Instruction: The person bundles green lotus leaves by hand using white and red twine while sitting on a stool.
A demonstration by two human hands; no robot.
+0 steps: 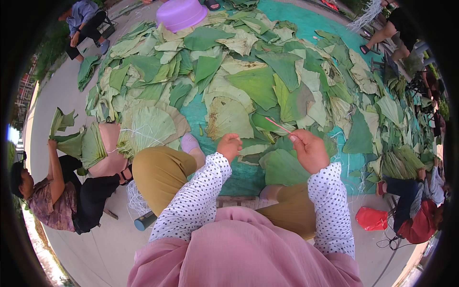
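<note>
My right hand (309,150) is closed, pinching a thin pink-red strip (278,124) between thumb and fingers. The strip's free end points up and left over the leaves. My left hand (230,146) is curled closed at chest-front, apart from the right one; whatever its fingers may hold is hidden. Just beyond it lies a pale, brown-spotted folded leaf (230,118). A broad green leaf (285,167) rests below my right hand. Large fan-folded green leaves (251,85) cover the ground sheet ahead in a wide, overlapping pile.
A purple basin (181,15) sits at the far side of the pile. On the left, a seated person (52,196) lifts leaves beside a tied leaf bundle (146,128). Other people sit at right, near a red bag (371,218). A dark cylinder (145,221) lies by my left knee.
</note>
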